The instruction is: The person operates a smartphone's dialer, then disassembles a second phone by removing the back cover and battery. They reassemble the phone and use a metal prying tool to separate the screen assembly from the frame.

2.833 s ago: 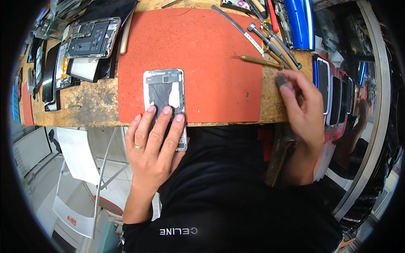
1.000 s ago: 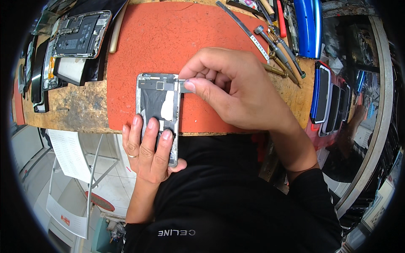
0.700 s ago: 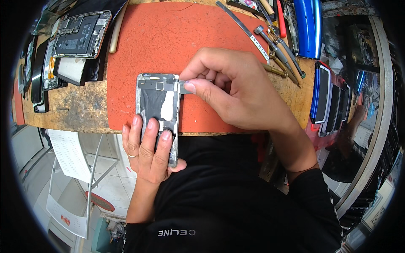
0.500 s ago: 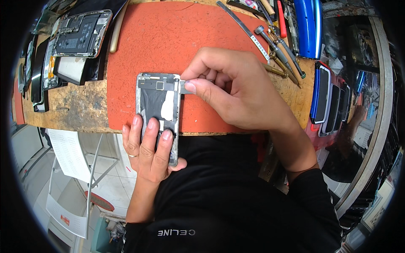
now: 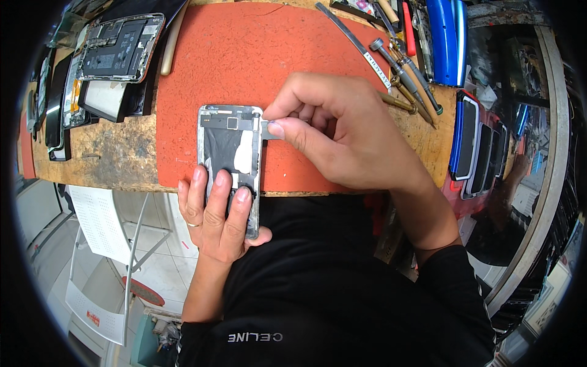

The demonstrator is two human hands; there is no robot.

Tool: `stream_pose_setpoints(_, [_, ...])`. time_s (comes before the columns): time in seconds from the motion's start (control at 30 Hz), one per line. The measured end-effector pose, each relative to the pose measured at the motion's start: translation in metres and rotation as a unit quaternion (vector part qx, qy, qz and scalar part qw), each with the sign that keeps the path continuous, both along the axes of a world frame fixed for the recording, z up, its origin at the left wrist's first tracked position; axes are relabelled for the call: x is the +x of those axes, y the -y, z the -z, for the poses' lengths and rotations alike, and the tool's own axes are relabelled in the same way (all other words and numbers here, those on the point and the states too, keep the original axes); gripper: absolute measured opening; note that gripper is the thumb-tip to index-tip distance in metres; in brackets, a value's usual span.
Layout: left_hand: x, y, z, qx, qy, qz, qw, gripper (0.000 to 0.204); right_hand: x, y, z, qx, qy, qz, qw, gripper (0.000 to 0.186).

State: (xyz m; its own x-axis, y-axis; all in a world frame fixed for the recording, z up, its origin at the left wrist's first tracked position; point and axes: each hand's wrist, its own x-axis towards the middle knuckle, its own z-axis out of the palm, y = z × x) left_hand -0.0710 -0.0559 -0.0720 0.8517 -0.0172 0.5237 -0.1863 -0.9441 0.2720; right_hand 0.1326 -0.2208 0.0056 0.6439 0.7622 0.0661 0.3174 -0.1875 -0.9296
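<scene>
**A:** ok L to R, what's on the bench?

**B:** Far left: a pile of phone parts, w/ an opened phone frame (image 5: 119, 48) on top, guts showing, plus dark screens stacked under and beside it. All on the bare wooden bench (image 5: 101, 153). Then the orange mat (image 5: 244, 55) covers the middle.

**A:** and the phone being worked on?

**B:** Opened phone (image 5: 230, 160), back off, lies on the mat's near edge and sticks out past the bench edge toward the person. Left hand (image 5: 217, 214) is wrapped around its near end, fingers flat on top, thumb on the right side, so closed on the phone. There's a ring on that hand.

**A:** other hand?

**B:** Right hand (image 5: 342, 134) pinches a small flat grey piece (image 5: 268, 128) btw thumb and forefinger, right at the phone's top right edge. Touching or just beside, can't tell.

**A:** anything holding stuff on the right?

**B:** Far right of the mat: loose screwdrivers and tweezers (image 5: 400, 70), a blue case-like thing (image 5: 445, 37). Then a red rack (image 5: 483, 162) at the bench's right end w/ phones standing in it on edge, side by side.
</scene>
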Motion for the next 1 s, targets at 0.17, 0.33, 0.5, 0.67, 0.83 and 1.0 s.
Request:
stream_pose_setpoints(0.17, [0.0004, 0.0003, -0.0013, 0.006, 0.005, 0.008, 1.0, 0.064, -0.0006, 0.0004, -0.0001, -0.009, 0.008, 0.003, 1.0, 0.003])
stream_pose_setpoints(0.33, [0.0015, 0.0012, 0.0009, -0.002, 0.012, -0.005, 1.0, 0.064, -0.001, 0.0001, 0.0014, 0.001, 0.008, 0.0, 1.0, 0.003])
stream_pose_setpoints(0.5, [0.0012, 0.0015, 0.0026, -0.003, 0.014, -0.004, 1.0, 0.064, -0.002, 0.0002, 0.0018, 0.013, -0.009, -0.001, 1.0, 0.003])
stream_pose_setpoints(0.67, [0.0012, 0.0013, 0.0027, -0.004, 0.015, -0.005, 1.0, 0.064, -0.0022, 0.0007, 0.0004, 0.005, -0.019, 0.013, 1.0, 0.003])
stream_pose_setpoints(0.83, [0.0013, 0.0018, 0.0023, -0.001, 0.013, -0.009, 1.0, 0.063, -0.0029, -0.0003, 0.0015, 0.008, -0.003, 0.017, 1.0, 0.003])
stream_pose_setpoints(1.0, [0.0017, 0.0022, 0.0028, -0.003, 0.018, -0.009, 1.0, 0.063, -0.0037, -0.0006, 0.0025, 0.011, -0.003, 0.02, 1.0, 0.003])
